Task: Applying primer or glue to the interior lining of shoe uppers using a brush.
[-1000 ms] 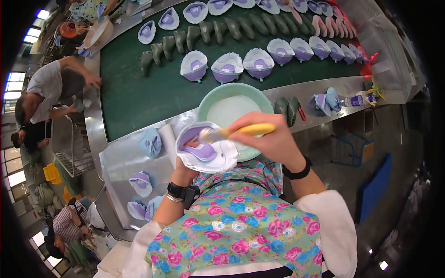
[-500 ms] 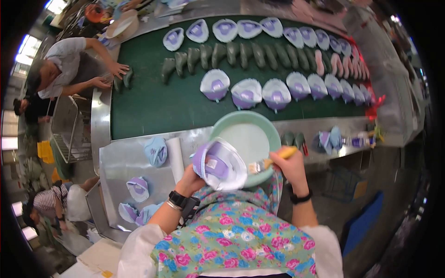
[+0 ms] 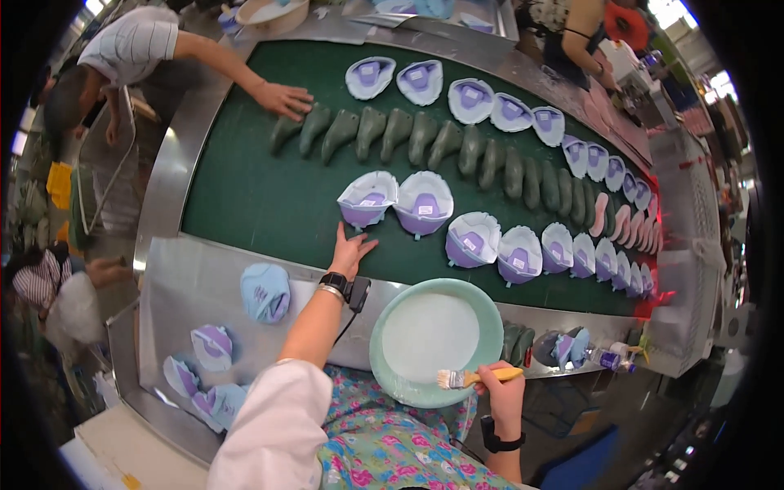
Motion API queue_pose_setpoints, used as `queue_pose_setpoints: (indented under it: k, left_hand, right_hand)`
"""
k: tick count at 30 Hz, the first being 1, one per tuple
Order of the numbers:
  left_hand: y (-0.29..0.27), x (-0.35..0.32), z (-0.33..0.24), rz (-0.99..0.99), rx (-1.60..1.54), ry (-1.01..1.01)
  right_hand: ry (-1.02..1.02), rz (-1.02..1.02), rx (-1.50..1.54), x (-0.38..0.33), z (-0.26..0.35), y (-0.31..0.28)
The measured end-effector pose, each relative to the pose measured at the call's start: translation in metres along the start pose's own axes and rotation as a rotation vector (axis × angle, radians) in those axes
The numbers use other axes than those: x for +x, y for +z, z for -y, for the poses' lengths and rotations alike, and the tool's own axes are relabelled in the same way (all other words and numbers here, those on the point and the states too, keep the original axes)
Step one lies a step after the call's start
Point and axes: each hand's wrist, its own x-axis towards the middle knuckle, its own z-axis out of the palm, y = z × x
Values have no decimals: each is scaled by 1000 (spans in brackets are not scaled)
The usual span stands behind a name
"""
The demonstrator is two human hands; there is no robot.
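On the green belt (image 3: pixel 237 192), my left hand (image 3: pixel 348 251) reaches out with its fingers apart. Its fingertips are close beneath a purple shoe upper with a white lining (image 3: pixel 365 198); whether they touch it I cannot tell. Right beside that upper sits another purple and white shoe upper (image 3: pixel 424 206). My right hand (image 3: pixel 503 385) is closed round the yellow handle of a paintbrush (image 3: pixel 465 378). The brush's pale bristles are over the near part of a light green basin (image 3: pixel 495 327) that contains a milky white liquid (image 3: pixel 429 339).
Rows of shoe uppers (image 3: pixel 471 101) and dark green shoe lasts (image 3: pixel 420 139) line the belt. On the metal table at left lie several blue and purple uppers (image 3: pixel 265 292). A co-worker's hand (image 3: pixel 284 100) touches the lasts at far left. A bottle (image 3: pixel 611 359) lies right of the basin.
My left hand has moved from in front of me onto the belt, and the upper it held now rests in the near row. The brush has moved over the basin. The co-worker's arm reaches farther.
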Motion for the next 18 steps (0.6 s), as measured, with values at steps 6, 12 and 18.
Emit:
queue_pose_setpoints:
  k: [6,12,18]
  left_hand:
    - [-93,-109,-44,-591,1799,705]
    - [-200,-123,-54,-492,1701,239]
    - [-169,-156,-43,-641,1666,379]
  right_hand:
    - [-258,96,-151,24,15,27]
    - [-216,297,-207,24,33,84]
    - [-248,356,-338,4,41,116]
